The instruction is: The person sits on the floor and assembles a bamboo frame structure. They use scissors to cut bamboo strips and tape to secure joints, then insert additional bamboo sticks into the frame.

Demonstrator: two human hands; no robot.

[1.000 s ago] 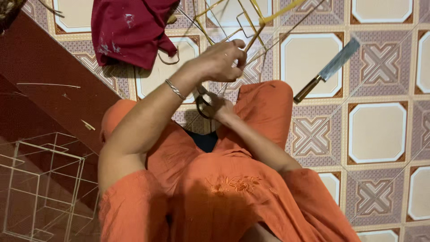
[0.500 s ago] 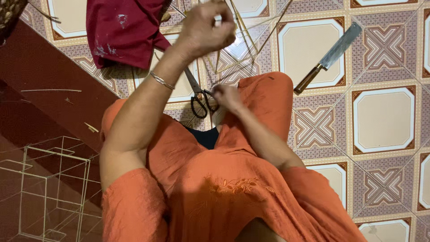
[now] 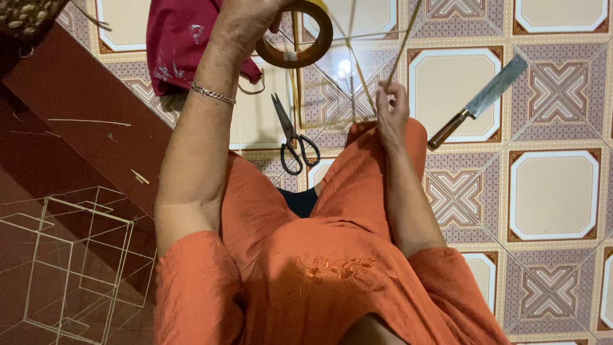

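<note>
Patterned tile floor (image 3: pixel 549 191) here, cream octagons with purple and brown borders, and a dark red-brown raised step or ledge (image 3: pixel 83 115) running along the left side. The person is sitting on the floor in an orange outfit with a bit of floral embroidery on the front.

The left hand (image 3: pixel 246 22), silver bracelet on the wrist, is up near the top of the view with its grip closed around a roll of brown tape (image 3: pixel 300 38), fingers hooked over the ring. The right hand (image 3: pixel 391 108) sits just above the right knee, pinching a thin bamboo stick (image 3: pixel 403 41) that runs up and out of frame. That stick looks like part of a frame of thin sticks (image 3: pixel 345 70) lying on the tiles between the two hands, but I can't tell exactly how the pieces join.

A pair of black-handled scissors (image 3: pixel 290 137) lies on the floor between the knees, blades closed and pointing away from the person. A cleaver with a wooden handle (image 3: pixel 479 102) lies on a tile to the right, well apart from the hands. A dark red cloth (image 3: pixel 179 38) is bunched up near the left forearm. On the lower left there's a cube-shaped frame made of thin sticks (image 3: pixel 76 262), and a woven basket (image 3: pixel 29 16) peeks in at the top left corner.
</note>
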